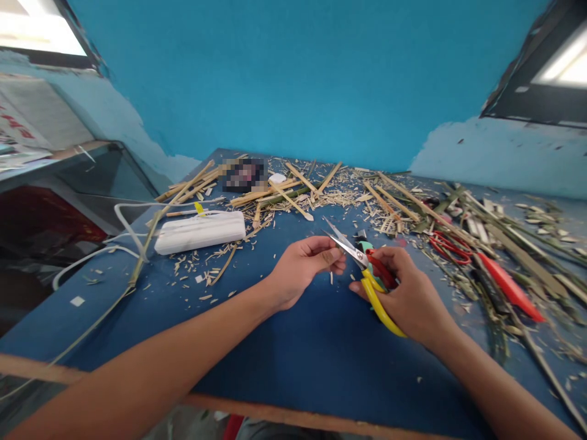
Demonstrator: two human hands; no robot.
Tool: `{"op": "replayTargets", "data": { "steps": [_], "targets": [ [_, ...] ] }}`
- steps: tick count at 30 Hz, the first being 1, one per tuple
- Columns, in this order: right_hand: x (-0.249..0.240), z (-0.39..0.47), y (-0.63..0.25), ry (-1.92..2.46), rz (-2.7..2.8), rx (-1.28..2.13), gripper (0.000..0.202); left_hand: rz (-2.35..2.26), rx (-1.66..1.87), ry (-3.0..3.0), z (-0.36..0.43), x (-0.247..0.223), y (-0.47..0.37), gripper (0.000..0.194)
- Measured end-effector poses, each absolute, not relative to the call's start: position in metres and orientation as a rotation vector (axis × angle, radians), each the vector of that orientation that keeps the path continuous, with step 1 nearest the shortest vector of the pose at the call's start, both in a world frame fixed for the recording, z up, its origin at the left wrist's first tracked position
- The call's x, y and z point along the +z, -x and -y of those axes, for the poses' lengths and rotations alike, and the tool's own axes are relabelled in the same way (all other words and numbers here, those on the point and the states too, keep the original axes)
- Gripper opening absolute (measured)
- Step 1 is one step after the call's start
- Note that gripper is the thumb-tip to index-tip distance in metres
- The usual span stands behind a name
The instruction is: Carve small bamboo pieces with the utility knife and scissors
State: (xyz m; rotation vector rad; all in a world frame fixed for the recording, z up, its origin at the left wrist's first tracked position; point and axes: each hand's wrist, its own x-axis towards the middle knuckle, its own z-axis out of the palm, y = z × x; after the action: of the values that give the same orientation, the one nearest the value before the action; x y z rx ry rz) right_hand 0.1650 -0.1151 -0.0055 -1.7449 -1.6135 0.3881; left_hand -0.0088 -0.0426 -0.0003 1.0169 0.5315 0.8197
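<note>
My right hand grips a pair of scissors, its fingers in the yellow and red handles. The blades stand apart and point up and left. Close against them is my left hand, fingers pinched together at the blades. Whatever sits in that pinch is too small or hidden to name. Partly covered by the scissors, a mint-green tool shows behind them; its kind is unclear. Both hands are above the blue tabletop.
A white power strip with cables lies left. Bamboo sticks and shavings cover the back. To the right are red-handled scissors, a red tool and more bamboo strips. A blue wall stands behind.
</note>
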Motion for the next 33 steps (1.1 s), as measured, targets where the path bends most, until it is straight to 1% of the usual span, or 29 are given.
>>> {"op": "replayTargets", "data": {
  "steps": [8,14,21,30,33],
  "targets": [
    [-0.006,0.113,-0.168,1.690,1.532,0.377,0.046,-0.544,0.832,-0.963,0.043,0.001,0.008,0.018],
    [-0.008,0.107,-0.177,1.605,1.388,0.418,0.048,-0.620,0.876,-0.969,0.040,0.001,0.009,0.023],
    [-0.014,0.106,-0.180,1.646,1.406,0.452,0.050,-0.635,0.979,-1.016,0.038,-0.003,0.009,0.029],
    [-0.014,0.104,-0.183,1.667,1.412,0.434,0.053,-0.643,0.977,-1.065,0.036,-0.006,0.010,0.028],
    [-0.016,0.099,-0.197,1.710,1.389,0.392,0.053,-0.669,0.967,-1.124,0.028,-0.009,0.012,0.034]
  ]
}}
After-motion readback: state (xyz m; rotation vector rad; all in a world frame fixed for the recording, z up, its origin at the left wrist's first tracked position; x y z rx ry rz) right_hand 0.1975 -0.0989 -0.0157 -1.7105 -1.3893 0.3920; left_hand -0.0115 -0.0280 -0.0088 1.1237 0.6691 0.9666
